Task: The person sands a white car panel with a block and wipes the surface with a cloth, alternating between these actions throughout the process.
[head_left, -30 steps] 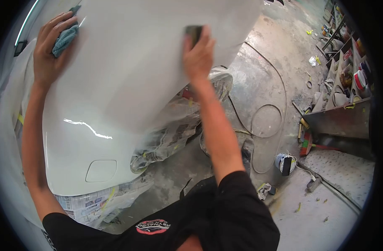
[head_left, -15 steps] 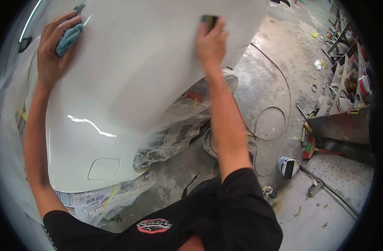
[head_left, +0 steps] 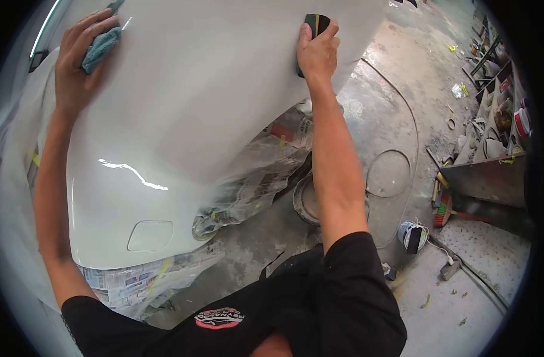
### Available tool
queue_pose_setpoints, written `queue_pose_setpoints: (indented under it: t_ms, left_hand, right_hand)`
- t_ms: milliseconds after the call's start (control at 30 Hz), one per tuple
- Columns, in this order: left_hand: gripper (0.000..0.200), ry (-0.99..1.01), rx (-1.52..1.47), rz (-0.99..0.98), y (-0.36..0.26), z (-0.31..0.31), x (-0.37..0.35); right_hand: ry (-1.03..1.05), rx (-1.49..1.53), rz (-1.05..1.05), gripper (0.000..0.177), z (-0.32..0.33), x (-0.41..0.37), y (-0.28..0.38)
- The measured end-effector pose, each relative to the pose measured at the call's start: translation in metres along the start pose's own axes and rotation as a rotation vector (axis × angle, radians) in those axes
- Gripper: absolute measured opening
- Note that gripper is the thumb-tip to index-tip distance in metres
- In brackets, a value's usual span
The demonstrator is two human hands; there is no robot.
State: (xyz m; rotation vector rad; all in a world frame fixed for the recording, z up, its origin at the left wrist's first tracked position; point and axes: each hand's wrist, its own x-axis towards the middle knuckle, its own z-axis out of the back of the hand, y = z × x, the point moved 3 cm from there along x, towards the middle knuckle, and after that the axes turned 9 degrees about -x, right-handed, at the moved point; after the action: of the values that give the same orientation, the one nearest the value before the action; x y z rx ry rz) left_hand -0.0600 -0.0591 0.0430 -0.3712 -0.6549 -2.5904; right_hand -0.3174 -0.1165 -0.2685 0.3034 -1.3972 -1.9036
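A glossy white car body panel (head_left: 182,107) spreads out beneath both hands. My left hand (head_left: 75,77) is closed around a crumpled teal cloth (head_left: 102,49) and rests at the panel's left side. My right hand (head_left: 317,58) grips a dark sanding block (head_left: 310,24) with a yellowish stripe, flat against the panel near its right edge. The block's underside is hidden. A small square cover outline (head_left: 150,235) shows near the panel's lower corner.
Newspaper masking (head_left: 126,285) and plastic sheeting hang below the panel. A hose (head_left: 411,119) loops across the concrete floor. To the right are a cluttered shelf (head_left: 486,163), a broom (head_left: 443,211) and a white container (head_left: 413,237) with a cord. A round bucket (head_left: 306,199) stands under the right arm.
My right hand has shifted right with the sanding block, which now shows more of its length. My left hand holds the cloth in nearly the same place. The view has moved slightly.
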Motion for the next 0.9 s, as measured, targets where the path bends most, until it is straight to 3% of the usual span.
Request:
queue_pose_setpoints:
  t_ms: [67, 200, 300, 433, 533, 567, 633, 733, 833, 900]
  left_hand:
    - [0.04, 0.005, 0.007, -0.005, -0.001, 0.002, 0.001]
    - [0.039, 0.002, 0.018, 0.016, -0.003, 0.001, 0.003]
    - [0.04, 0.026, 0.043, 0.024, -0.005, 0.002, 0.002]
    - [0.038, 0.054, 0.035, 0.035, 0.003, 0.0, -0.002]
    - [0.037, 0.053, 0.049, 0.021, -0.001, 0.001, 0.002]
    - [0.038, 0.048, 0.058, 0.013, -0.002, 0.001, 0.004]
    - [0.038, 0.044, 0.063, 0.011, -0.003, 0.001, 0.005]
    - [0.038, 0.055, 0.07, 0.01, -0.003, 0.001, 0.002]
    - [0.038, 0.065, 0.049, -0.002, -0.001, -0.003, 0.002]
    - [0.039, 0.061, 0.043, 0.007, -0.002, 0.0, 0.006]
  right_hand:
    - [-0.013, -0.04, -0.045, 0.062, 0.004, 0.0, -0.001]
    - [-0.183, -0.002, 0.396, 0.069, 0.012, -0.14, 0.036]
    - [-0.076, 0.055, 0.399, 0.068, 0.005, -0.118, 0.006]
    - [0.056, 0.095, -0.082, 0.066, -0.01, 0.013, -0.074]
    - [0.052, 0.114, -0.144, 0.066, -0.007, -0.008, -0.061]
    - [-0.049, 0.105, -0.039, 0.067, -0.008, -0.04, -0.047]
    - [-0.06, 0.092, 0.159, 0.067, -0.001, -0.113, -0.018]
    - [-0.027, 0.079, 0.225, 0.067, -0.005, -0.109, -0.033]
    - [0.009, 0.137, -0.077, 0.069, -0.024, -0.009, -0.097]
    - [0.122, 0.096, -0.188, 0.07, -0.017, 0.014, -0.105]
